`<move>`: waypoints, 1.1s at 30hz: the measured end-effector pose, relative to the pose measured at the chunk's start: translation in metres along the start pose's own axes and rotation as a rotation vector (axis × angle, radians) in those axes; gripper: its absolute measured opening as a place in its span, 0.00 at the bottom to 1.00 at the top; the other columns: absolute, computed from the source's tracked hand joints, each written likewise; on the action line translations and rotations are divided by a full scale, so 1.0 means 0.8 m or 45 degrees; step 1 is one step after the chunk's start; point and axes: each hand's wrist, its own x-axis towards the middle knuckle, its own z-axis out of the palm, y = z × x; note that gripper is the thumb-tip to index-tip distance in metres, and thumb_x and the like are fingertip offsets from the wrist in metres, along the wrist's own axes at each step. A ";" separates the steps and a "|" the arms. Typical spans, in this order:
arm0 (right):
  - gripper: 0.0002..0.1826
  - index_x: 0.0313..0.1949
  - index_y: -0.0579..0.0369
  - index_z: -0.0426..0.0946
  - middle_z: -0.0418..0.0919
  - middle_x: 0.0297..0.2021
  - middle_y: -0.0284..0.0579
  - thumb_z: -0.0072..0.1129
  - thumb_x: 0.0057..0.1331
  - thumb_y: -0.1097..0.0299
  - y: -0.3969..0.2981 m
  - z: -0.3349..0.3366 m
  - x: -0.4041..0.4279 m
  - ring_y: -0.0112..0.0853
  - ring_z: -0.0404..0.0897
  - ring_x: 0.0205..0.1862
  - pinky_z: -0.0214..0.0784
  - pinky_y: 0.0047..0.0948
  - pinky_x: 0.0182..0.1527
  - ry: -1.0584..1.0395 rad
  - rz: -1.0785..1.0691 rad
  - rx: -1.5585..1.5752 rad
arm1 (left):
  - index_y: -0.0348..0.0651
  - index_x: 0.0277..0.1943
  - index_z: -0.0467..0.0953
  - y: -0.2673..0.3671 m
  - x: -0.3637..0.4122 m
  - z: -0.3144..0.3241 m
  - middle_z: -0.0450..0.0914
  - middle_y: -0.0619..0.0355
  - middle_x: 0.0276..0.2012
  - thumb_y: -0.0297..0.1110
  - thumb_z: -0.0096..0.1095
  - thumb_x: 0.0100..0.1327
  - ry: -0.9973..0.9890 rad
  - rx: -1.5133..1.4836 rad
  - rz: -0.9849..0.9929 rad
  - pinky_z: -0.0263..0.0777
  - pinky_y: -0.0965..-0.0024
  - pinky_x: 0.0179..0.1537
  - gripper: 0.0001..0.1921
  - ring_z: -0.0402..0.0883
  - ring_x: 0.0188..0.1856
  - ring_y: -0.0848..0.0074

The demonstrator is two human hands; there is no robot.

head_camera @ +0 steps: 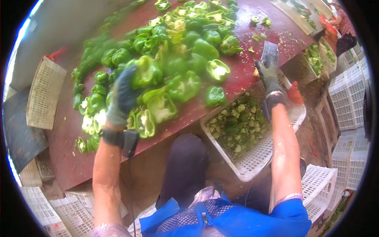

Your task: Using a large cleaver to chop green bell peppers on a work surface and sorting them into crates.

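On the red tabletop (183, 117) lies a broad heap of green bell peppers (204, 49), many cut in half with pale cores showing. My gloved left hand (125, 91), blurred, is at the heap's near left side against a halved pepper (145, 71); whether its fingers grip it is unclear. My gloved right hand (268, 72) holds a wide-bladed metal knife (270, 51) over the table's right edge, blade pointing away from me. Separate from the heap, a whole-looking pepper (215, 95) sits near the front edge, with a cut half (218, 70) behind it.
A white plastic crate (248, 170) with pepper cores and scraps (237, 124) stands below the table edge, between my arms. Another crate (46, 93) leans at the table's left. Stacked white crates (346, 100) stand at right. A co-worker (345, 22) is at the far upper right.
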 end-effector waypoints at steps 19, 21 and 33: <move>0.23 0.54 0.57 0.71 0.76 0.45 0.44 0.58 0.62 0.62 -0.026 -0.146 -0.233 0.31 0.76 0.43 0.71 0.30 0.43 -0.368 0.225 0.904 | 0.35 0.64 0.60 0.251 0.023 0.282 0.69 0.48 0.60 0.24 0.73 0.49 -0.597 -0.525 0.241 0.64 0.64 0.60 0.39 0.69 0.60 0.64; 0.23 0.54 0.57 0.71 0.76 0.44 0.44 0.58 0.61 0.62 0.001 -0.151 -0.229 0.31 0.76 0.43 0.71 0.31 0.42 -0.293 0.315 0.851 | 0.35 0.65 0.57 0.258 0.019 0.302 0.68 0.48 0.60 0.27 0.77 0.45 -0.600 -0.653 0.323 0.64 0.64 0.61 0.44 0.68 0.61 0.66; 0.14 0.46 0.57 0.75 0.75 0.40 0.38 0.52 0.61 0.70 0.020 -0.180 -0.214 0.26 0.75 0.38 0.72 0.24 0.40 -0.028 0.481 1.270 | 0.41 0.63 0.63 0.268 0.028 0.337 0.75 0.58 0.50 0.33 0.51 0.65 -0.797 -1.958 -1.124 0.77 0.70 0.41 0.23 0.77 0.45 0.75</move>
